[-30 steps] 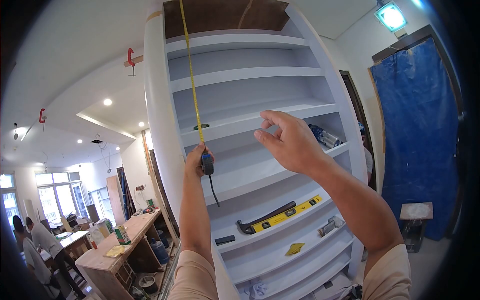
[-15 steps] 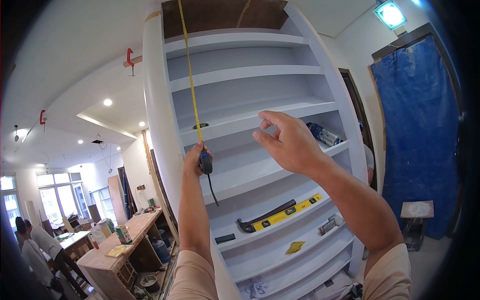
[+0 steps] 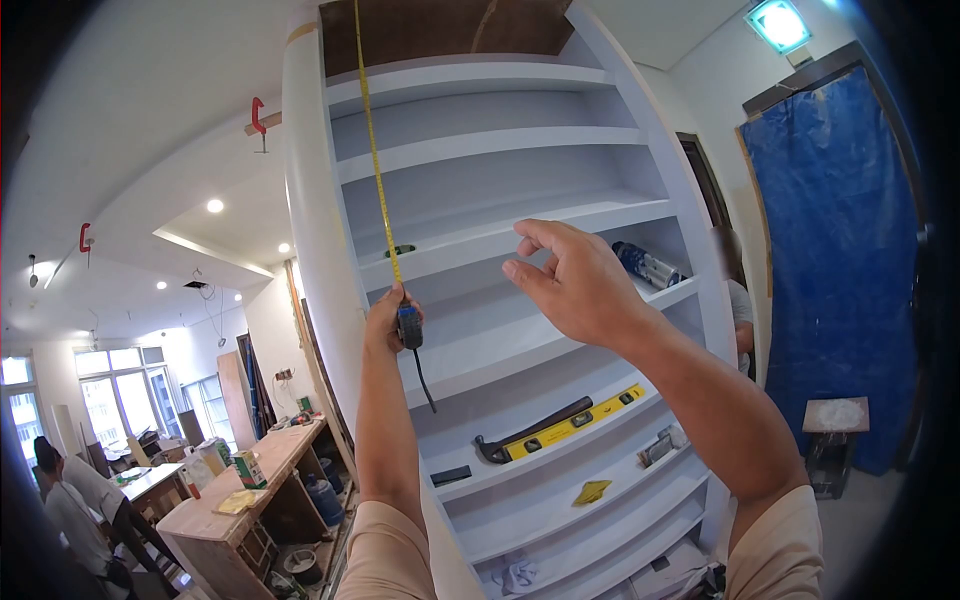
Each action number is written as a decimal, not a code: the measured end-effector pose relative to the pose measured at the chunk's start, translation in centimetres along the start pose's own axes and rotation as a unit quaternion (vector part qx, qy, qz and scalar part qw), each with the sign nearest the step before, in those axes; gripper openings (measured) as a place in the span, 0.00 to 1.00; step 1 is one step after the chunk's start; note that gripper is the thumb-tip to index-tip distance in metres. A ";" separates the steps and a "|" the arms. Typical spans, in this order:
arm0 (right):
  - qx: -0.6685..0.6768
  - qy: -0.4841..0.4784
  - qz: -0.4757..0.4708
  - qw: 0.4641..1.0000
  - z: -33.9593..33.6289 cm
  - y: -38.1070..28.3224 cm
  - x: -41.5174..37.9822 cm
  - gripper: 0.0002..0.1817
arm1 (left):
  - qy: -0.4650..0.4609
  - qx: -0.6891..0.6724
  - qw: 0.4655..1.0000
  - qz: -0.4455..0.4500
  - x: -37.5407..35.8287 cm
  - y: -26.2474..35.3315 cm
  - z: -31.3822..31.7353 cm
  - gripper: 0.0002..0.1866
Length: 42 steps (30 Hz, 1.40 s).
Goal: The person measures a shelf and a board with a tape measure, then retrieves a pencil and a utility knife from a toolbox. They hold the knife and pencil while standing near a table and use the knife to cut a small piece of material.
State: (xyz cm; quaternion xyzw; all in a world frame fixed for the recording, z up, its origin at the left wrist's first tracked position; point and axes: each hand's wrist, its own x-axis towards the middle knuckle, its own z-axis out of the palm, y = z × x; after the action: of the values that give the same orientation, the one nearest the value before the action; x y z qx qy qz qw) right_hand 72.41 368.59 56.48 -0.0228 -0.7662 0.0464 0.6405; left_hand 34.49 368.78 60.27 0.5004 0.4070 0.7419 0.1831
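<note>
My left hand (image 3: 388, 318) is wrapped round a black and blue tape measure (image 3: 409, 327) in front of the white shelf unit (image 3: 490, 228). Its yellow blade (image 3: 378, 170) runs up past the top of the view, and a black strap hangs below the case. Nothing shows in my right hand (image 3: 572, 280), raised before the middle shelves with thumb and fingers apart. On a lower shelf a hammer (image 3: 530, 432) lies beside a yellow spirit level (image 3: 575, 424). A blue and silver cylindrical object (image 3: 648, 266) rests on a shelf right of my right hand.
A yellow cloth (image 3: 591, 492) lies on a lower shelf. Behind the unit's right side stands a person (image 3: 741, 315). A blue sheet (image 3: 835, 260) hangs at the right, above a small stool (image 3: 836, 416). Two people (image 3: 85, 500) and a wooden counter (image 3: 240, 480) are at the left.
The person behind the unit's right side shows more. The view has shifted very slightly. Both hands keep nearly the same places.
</note>
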 end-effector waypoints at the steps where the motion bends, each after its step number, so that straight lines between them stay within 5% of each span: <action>1: -0.008 0.001 -0.009 1.000 0.0 0.1 0.0 0.23 | 0.001 0.000 1.000 0.001 -0.1 0.0 0.1 0.18; 42: -0.057 0.011 0.009 0.998 -0.8 2.0 -0.2 0.23 | 0.001 -0.007 1.000 -0.002 3.5 -2.7 0.5 0.19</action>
State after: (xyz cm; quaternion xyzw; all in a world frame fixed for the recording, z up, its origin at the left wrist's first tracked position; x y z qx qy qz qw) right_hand 73.19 370.63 56.23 -0.0668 -0.7606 0.0084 0.6457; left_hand 33.04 372.97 60.27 0.4974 0.4030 0.7450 0.1875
